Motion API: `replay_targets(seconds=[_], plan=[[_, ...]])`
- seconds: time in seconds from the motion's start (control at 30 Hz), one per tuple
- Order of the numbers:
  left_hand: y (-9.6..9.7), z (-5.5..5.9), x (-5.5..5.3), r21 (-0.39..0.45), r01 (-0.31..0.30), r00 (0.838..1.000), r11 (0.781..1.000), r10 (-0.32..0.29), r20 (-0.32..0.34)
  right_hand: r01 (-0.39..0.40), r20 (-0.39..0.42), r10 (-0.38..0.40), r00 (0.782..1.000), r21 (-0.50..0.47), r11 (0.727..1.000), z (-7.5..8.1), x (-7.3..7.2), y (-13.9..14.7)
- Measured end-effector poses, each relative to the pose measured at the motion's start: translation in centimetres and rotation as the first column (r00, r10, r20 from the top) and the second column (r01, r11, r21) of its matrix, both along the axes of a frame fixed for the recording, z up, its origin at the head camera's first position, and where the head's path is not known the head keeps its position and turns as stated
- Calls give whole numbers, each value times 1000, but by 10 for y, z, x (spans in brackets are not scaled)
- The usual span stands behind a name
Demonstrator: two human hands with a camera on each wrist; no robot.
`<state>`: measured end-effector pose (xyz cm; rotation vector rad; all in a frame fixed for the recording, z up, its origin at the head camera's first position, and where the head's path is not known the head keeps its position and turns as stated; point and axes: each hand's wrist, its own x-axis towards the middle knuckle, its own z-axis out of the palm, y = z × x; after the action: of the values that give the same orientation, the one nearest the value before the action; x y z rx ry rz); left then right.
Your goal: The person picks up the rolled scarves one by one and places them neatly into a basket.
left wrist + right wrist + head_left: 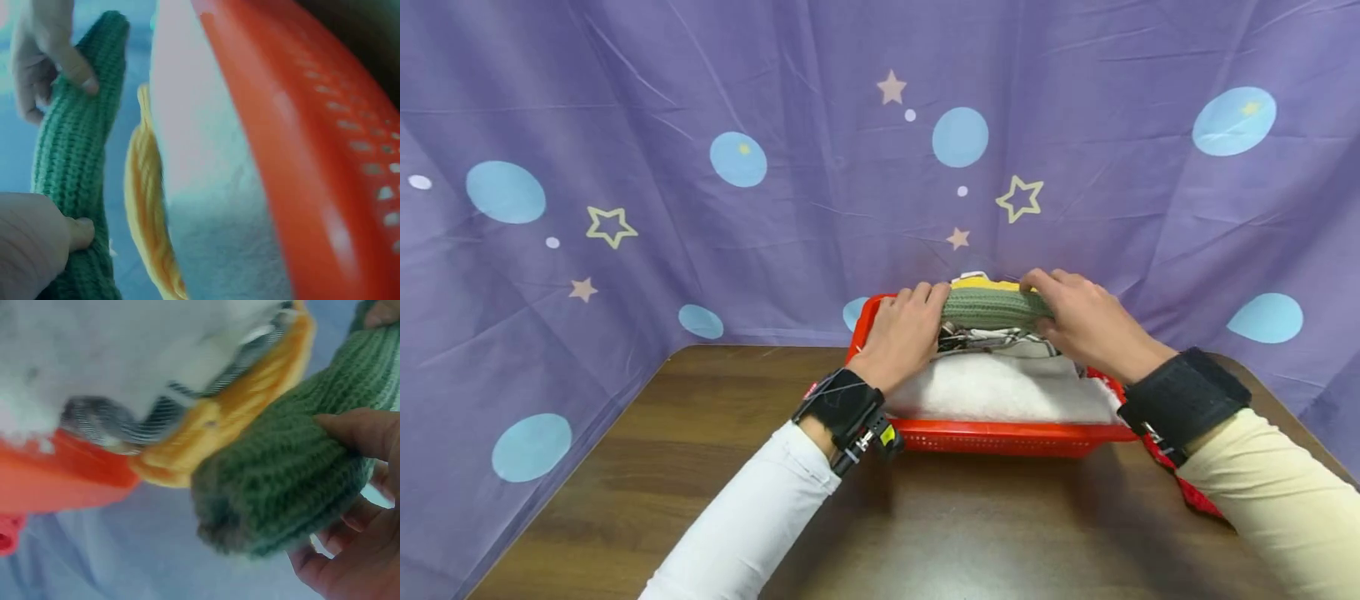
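Note:
Both hands hold a folded green knitted cloth [988, 310] over the back of a red plastic basket [1000, 431]. My left hand [904, 337] grips its left part, with the thumb pressed on the ribbed knit in the left wrist view. Around the right part curls my right hand [1086, 321]; its thumb and fingers pinch the roll in the right wrist view. Inside the basket, a fluffy white cloth [1000, 387] fills the front. Behind it come a black-and-white checked cloth [1011, 343] and a yellow knitted cloth [145, 194], largely covered in the head view.
The basket stands on a brown wooden table [700, 467], near its back edge. Red fabric [1201, 497] lies right of the basket, partly hidden by the right forearm. A purple curtain [820, 225] with stars and blue ovals hangs behind the table.

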<state>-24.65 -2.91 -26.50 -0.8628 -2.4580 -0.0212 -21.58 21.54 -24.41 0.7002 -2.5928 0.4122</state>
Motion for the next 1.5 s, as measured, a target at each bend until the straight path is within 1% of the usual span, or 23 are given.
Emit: replay_targets(seconds=[0.1, 0.17, 0.23, 0.3, 0.37, 0.43, 0.5, 0.57, 0.63, 0.7, 0.77, 0.87, 1.0, 1.1, 1.13, 1.17, 1.23, 1.27, 1.33, 1.37, 1.43, 1.47, 1.5], plan=[[1, -3, -8, -24, -34, 997, 999, 36, 74, 56, 48, -56, 997, 3, 998, -11, -12, 1], [3, -5, -13, -37, -55, 990, 998, 59, 127, 82, 73, -83, 994, 11, 997, -17, -18, 1], [4, -7, -16, -53, -85, 979, 995, 94, 184, 101, 86, -103, 991, 30, 994, -21, -23, 1], [5, -7, -18, -62, -136, 963, 989, 147, 226, 113, 80, -117, 990, 54, 992, -23, -27, 0], [5, -6, -21, -68, -189, 948, 980, 200, 248, 135, 68, -140, 988, 71, 988, -24, -29, -1], [4, -5, -24, -51, -222, 940, 974, 228, 254, 161, 61, -166, 984, 76, 984, -23, -30, -2], [3, -5, -27, -26, -226, 939, 974, 225, 259, 172, 72, -177, 982, 73, 982, -22, -31, -2], [4, -5, -29, 9, -206, 941, 978, 196, 275, 171, 98, -177, 979, 69, 983, -21, -31, -1], [1, -5, -30, 50, -193, 939, 980, 170, 299, 152, 126, -160, 979, 69, 986, -20, -32, -1], [-1, -5, -31, 76, -177, 940, 981, 146, 308, 137, 152, -147, 977, 74, 988, -21, -34, -1], [-2, -6, -31, 77, -167, 937, 983, 134, 321, 119, 184, -132, 974, 76, 990, -21, -36, 1], [-4, -5, -31, 47, -155, 924, 987, 128, 360, 63, 226, -79, 971, 73, 995, -23, -37, 5], [-5, -4, -31, 37, -150, 893, 988, 119, 434, -16, 274, -9, 962, 88, 996, -26, -36, 11], [-7, -3, -30, 39, -157, 874, 987, 121, 470, -36, 339, -5, 941, 115, 993, -25, -32, 12], [-8, -3, -29, 35, -160, 869, 986, 124, 478, -38, 376, -11, 927, 122, 992, -24, -32, 12], [-10, -2, -29, 31, -163, 866, 986, 128, 484, -36, 421, -20, 907, 124, 992, -23, -30, 13], [-13, -2, -29, 25, -161, 859, 987, 128, 496, -33, 485, -35, 874, 131, 991, -21, -28, 13], [-15, -2, -29, 30, -159, 851, 987, 122, 511, -33, 512, -37, 858, 127, 991, -21, -26, 14], [-19, -1, -28, 55, -153, 829, 987, 98, 551, -27, 557, -36, 829, 105, 994, -19, -24, 16], [-21, 0, -27, 73, -148, 816, 986, 80, 573, -26, 566, -30, 824, 90, 996, -18, -22, 17], [-26, 1, -24, 115, -148, 781, 982, 44, 622, -26, 565, -14, 825, 63, 998, -18, -18, 20], [-29, 1, -21, 140, -148, 769, 979, 24, 639, -27, 556, -7, 831, 53, 998, -18, -16, 21], [-32, 2, -18, 161, -146, 761, 976, 7, 648, -25, 541, -3, 841, 44, 999, -17, -14, 22]])
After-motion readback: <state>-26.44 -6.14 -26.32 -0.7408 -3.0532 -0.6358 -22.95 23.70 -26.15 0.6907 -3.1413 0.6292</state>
